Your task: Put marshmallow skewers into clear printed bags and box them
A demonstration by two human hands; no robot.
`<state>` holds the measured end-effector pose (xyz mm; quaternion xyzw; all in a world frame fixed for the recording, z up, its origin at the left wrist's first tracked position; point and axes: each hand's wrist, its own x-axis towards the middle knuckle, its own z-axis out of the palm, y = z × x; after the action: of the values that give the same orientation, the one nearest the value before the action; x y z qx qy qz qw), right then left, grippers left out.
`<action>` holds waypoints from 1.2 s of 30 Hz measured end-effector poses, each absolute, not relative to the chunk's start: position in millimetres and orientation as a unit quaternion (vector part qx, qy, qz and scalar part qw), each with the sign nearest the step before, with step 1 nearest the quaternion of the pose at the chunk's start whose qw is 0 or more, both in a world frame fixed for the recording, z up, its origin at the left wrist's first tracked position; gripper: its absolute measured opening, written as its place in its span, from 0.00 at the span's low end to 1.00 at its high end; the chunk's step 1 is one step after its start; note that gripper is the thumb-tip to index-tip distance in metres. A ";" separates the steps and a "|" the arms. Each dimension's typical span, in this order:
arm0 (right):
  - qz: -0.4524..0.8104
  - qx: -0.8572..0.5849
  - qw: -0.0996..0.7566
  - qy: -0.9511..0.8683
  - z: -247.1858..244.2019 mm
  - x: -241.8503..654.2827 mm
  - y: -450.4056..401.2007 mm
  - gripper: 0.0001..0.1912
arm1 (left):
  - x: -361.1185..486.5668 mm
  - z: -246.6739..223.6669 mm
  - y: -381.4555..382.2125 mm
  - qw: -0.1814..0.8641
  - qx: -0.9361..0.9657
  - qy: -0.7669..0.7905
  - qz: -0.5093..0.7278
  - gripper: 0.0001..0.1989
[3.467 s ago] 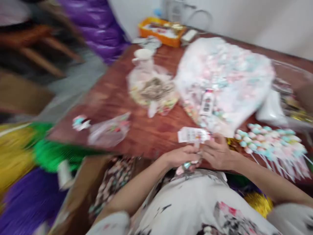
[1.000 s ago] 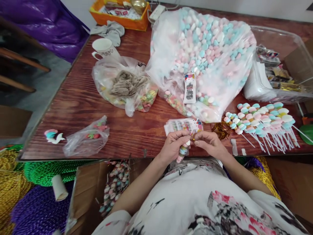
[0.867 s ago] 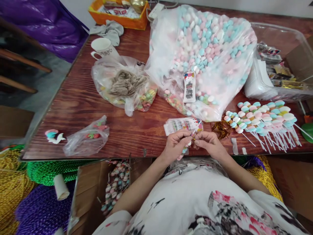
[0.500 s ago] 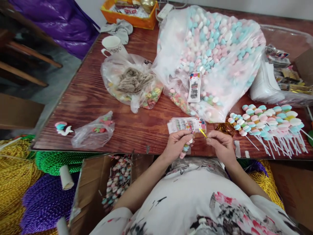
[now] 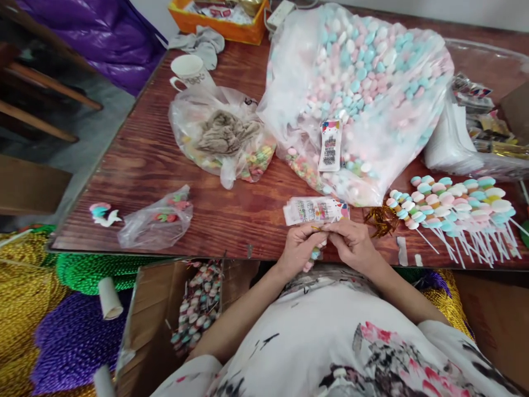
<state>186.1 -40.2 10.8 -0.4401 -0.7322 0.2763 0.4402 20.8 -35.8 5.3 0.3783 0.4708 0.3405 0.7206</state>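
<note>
At the table's near edge, my left hand (image 5: 301, 248) is closed round a candy skewer (image 5: 316, 254) of pastel pieces, mostly hidden by the fingers. My right hand (image 5: 351, 242) pinches against the left fingertips. A bit of gold twist tie (image 5: 316, 227) shows between the two hands, at the skewer's upper end. Just beyond the fingers lies a stack of printed bags or labels (image 5: 309, 212). More gold twist ties (image 5: 379, 220) lie to the right of my right hand. Farther right, finished-looking candy skewers (image 5: 458, 201) are heaped with their white sticks toward me.
A large clear bag of pastel candies (image 5: 363, 71) covers the back middle, with a printed packet (image 5: 330, 146) on it. Left of it are a smaller candy bag (image 5: 225, 138), a mug (image 5: 190, 70) and an orange box (image 5: 219, 27). A plastic bin (image 5: 454, 160) stands right.
My right hand has moved left with the gold twist tie and now meets my left hand at the skewer's end. The tie, plainly visible before, is mostly covered by fingers.
</note>
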 end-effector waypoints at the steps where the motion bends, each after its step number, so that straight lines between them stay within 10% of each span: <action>1: 0.278 -0.442 0.440 -0.731 9.5 185.4 -41.5 0.15 | 21.1 3.7 -35.3 0.723 0.366 0.472 0.346 0.14; 10: 0.441 -0.531 0.485 -0.536 -2.3 182.1 -58.2 0.02 | 21.7 2.9 -28.1 0.632 0.482 0.456 0.400 0.10; 19: 0.767 -0.395 0.343 -0.372 -3.3 200.6 -34.5 0.14 | 12.5 20.0 -20.5 0.409 0.783 0.254 0.394 0.09; 24: 0.460 -0.394 0.329 -0.724 12.5 204.6 -35.4 0.08 | 2.6 33.2 -14.3 0.409 0.822 0.246 0.311 0.15; 29: 0.043 -0.199 0.351 -0.914 28.5 204.5 -45.8 0.11 | -4.9 49.4 -4.7 0.644 0.709 0.253 0.135 0.13; 36: -0.032 -0.006 0.332 -0.943 38.1 202.4 -45.2 0.10 | -5.2 47.6 -8.9 0.812 0.493 0.304 -0.072 0.08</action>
<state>202.4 -45.2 38.1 -0.0055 -0.9428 -0.0316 0.3318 -5.2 -8.9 47.6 0.4928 0.3036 -0.0724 0.8123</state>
